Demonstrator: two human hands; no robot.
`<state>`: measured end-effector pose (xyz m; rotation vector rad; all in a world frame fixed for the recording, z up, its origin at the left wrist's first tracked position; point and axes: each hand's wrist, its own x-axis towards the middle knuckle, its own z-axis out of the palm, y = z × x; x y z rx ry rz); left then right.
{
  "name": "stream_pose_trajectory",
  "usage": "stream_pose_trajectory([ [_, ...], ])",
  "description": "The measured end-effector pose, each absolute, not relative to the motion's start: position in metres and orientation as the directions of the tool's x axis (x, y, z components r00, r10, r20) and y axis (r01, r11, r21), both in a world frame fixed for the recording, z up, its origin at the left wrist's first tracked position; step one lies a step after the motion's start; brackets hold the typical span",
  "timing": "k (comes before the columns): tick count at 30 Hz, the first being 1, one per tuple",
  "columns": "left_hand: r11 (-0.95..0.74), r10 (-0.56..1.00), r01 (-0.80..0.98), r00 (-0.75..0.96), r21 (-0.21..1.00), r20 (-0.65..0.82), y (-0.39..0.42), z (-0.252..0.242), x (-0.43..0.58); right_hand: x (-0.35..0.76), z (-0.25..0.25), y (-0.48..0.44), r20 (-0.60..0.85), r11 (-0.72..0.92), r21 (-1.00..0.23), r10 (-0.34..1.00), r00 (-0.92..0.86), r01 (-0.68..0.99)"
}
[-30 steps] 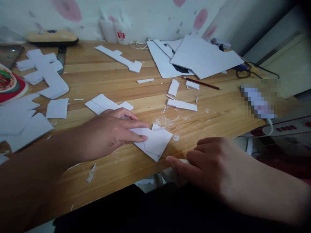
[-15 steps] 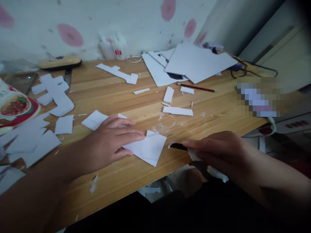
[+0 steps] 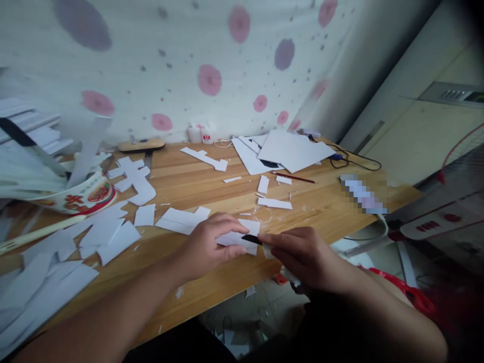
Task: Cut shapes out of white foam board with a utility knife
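Note:
My left hand lies over a white board piece, thumb and fingers spread apart along its near and far sides. In my right hand is a black knife blade, its grip end wrapped in something white like tissue. The fingers are closed around the wrap, and the forefinger rests along the blade. The blade's tip is over the board piece close to my left fingertips; whether it touches the board I cannot tell. Another white board piece extends to the left of my left hand.
Cut white scraps cover the left of the wooden table. A noodle bowl stands behind them. Larger white sheets, a pencil and cut strips lie farther back. The table's front edge is near my right hand.
My right hand has brought the blade leftward, over the board piece beside my left hand. The view has tilted up and shows more wall and the noodle bowl.

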<state>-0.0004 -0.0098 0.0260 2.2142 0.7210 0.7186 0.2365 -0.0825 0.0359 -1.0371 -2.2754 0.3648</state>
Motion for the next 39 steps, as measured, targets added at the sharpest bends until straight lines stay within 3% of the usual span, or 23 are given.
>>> stream_pose_trajectory([
  [4, -0.603, 0.656, 0.286, 0.709, 0.744, 0.259, -0.008, 0.030, -0.006, 0.235, 0.037, -0.084, 0.458, 0.700, -0.395, 0.711, -0.533, 0.595],
  [8, -0.689, 0.519, 0.293, 0.838, 0.662, 0.169, -0.005, 0.031, -0.014, 0.253, 0.035, -0.086, 0.490, 0.562, -0.559, 0.817, -0.304, 0.610],
  [11, -0.795, 0.429, 0.302, 0.893, 0.526, 0.136, -0.005, 0.025, -0.016, 0.263, 0.029, -0.086, 0.416, 0.391, -0.696, 0.903, -0.106, 0.602],
  [14, -0.819, 0.547, 0.478, 0.816, 0.316, 0.184, 0.001, 0.013, -0.017, 0.263, 0.020, -0.082, 0.328, 0.284, -0.782, 0.944, -0.022, 0.555],
  [17, -0.778, 0.622, 0.596, 0.774, 0.198, 0.118, 0.010, 0.004, -0.018, 0.259, 0.012, -0.078, 0.259, 0.213, -0.838, 0.966, 0.022, 0.502],
  [20, -0.788, 0.610, 0.595, 0.790, 0.155, 0.068, 0.015, 0.004, -0.019, 0.255, 0.008, -0.075, 0.204, 0.164, -0.872, 0.978, 0.037, 0.461],
  [25, -0.761, 0.646, 0.626, 0.755, 0.172, 0.110, 0.013, 0.009, -0.016, 0.250, 0.005, -0.072, 0.158, 0.124, -0.929, 0.985, 0.071, 0.350],
  [29, -0.684, 0.728, 0.722, 0.671, 0.098, 0.141, 0.012, 0.010, -0.014, 0.244, -0.005, -0.066, 0.095, 0.056, -0.979, 0.976, 0.195, 0.197],
  [32, -0.652, 0.756, 0.750, 0.631, 0.111, 0.174, 0.011, 0.020, -0.013, 0.236, -0.012, -0.059, 0.022, 0.036, -0.998, 0.970, 0.244, -0.052],
  [35, -0.568, 0.819, 0.810, 0.540, 0.147, 0.194, 0.007, 0.044, -0.009, 0.225, -0.008, -0.056, -0.030, 0.040, -0.948, 0.976, 0.215, -0.314],
  [39, -0.515, 0.857, 0.838, 0.496, 0.183, 0.140, -0.012, 0.087, 0.005, 0.211, 0.010, -0.060, 0.067, 0.135, -0.844, 0.987, 0.148, -0.519],
])
